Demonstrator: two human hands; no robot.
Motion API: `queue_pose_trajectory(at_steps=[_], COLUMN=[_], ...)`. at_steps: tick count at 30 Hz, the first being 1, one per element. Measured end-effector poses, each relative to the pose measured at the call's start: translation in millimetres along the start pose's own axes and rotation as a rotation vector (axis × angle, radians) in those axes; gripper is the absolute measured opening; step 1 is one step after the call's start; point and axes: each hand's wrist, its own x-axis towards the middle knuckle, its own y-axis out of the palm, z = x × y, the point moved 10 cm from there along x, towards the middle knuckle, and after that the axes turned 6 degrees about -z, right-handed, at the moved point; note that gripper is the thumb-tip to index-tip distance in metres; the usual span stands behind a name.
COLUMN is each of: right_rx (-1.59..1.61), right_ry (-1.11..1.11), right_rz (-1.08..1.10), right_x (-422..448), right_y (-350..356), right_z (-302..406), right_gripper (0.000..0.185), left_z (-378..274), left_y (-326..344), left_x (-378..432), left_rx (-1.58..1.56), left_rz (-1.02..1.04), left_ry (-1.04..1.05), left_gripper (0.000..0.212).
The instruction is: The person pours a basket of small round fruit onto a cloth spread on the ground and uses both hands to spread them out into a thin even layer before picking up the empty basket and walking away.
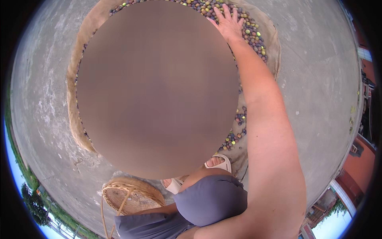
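Note:
My right hand (pixel 229 25) lies palm down with fingers spread on a layer of small round fruits (pixel 255 35), purple, brown and yellow-green. They rest on a tan cloth (pixel 273 41) laid on the ground, its edge bunched up on the left side. More fruits sit in small loose clusters near the lower right of the cloth. A large blurred disc hides the middle of the picture and most of the cloth. My left hand is not to be seen.
A round woven wicker basket (pixel 146 191) with a tall handle stands on the concrete ground (pixel 310 98) at the lower left, beside my feet in pale open-toed sandals (pixel 228 164). Reddish buildings (pixel 355 167) lie beyond the right edge, greenery at the lower left.

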Motion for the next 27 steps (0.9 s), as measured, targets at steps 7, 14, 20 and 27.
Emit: queue_pose_trajectory(at_steps=[7, 14, 20, 27], right_rx=[-0.041, -0.06, 0.084, 0.331], right_ry=[0.162, 0.089, -0.215, -0.464], right_rz=[0.08, 0.06, 0.008, 0.129], right_x=[-10.5, -60.9, -75.7, -123.6], right_y=[-7.8, -15.8, -10.9, -31.1], right_z=[-65.9, -76.7, 49.0, 194.2], right_gripper=[0.075, 0.08, 0.077, 0.076], left_z=[12.1, 13.6, 47.4, 36.1], left_y=[7.2, 6.4, 20.7, 23.8], left_x=[-2.1, -2.7, 9.5, 8.0], left_rx=[-0.003, 0.036, 0.129, 0.027], left_rz=[0.029, 0.02, 0.009, -0.049], left_ry=[-0.055, -0.073, -0.002, 0.045], left_gripper=[0.049, 0.046, 0.044, 0.043])
